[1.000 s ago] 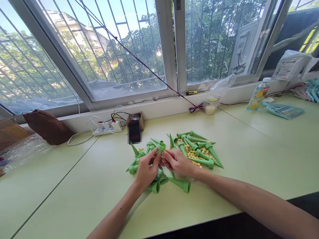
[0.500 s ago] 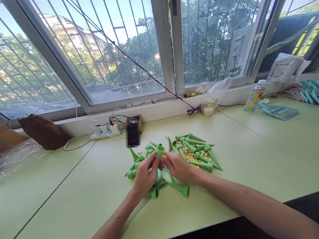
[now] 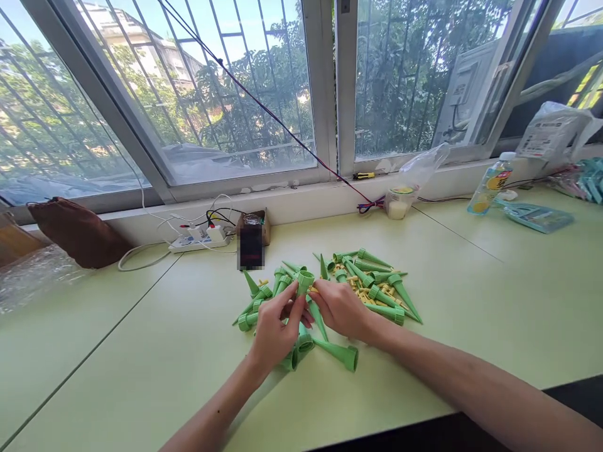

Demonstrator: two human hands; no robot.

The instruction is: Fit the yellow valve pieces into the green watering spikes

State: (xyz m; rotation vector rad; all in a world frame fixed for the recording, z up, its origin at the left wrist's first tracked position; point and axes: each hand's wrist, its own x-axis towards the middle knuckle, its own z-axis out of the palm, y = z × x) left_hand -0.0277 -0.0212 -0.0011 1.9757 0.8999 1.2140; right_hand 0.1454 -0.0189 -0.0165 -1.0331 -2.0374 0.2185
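My left hand (image 3: 277,323) pinches a green plastic spike (image 3: 305,280), a plant-watering cone whose open round end faces up. Against the side of that cone, my right hand (image 3: 340,309) grips a small yellow plastic piece (image 3: 313,289), mostly hidden by the fingers. Below the hands lies a loose green cone (image 3: 340,353), its wide mouth to the right. More green cones (image 3: 249,321) rest left of my left hand. On the right is a pile of green cones (image 3: 386,311) mixed with several small yellow pieces (image 3: 365,295).
At the back stand a power strip (image 3: 198,242), a small box with a dark, blurred front (image 3: 251,245), a plastic cup in a bag (image 3: 398,204) and a drink bottle (image 3: 490,185). A brown pouch (image 3: 80,233) sits at the left. The table's dark front edge shows at lower right.
The view has shifted slightly. Both hands stay together at the same cone, with the yellow piece still held at its side.
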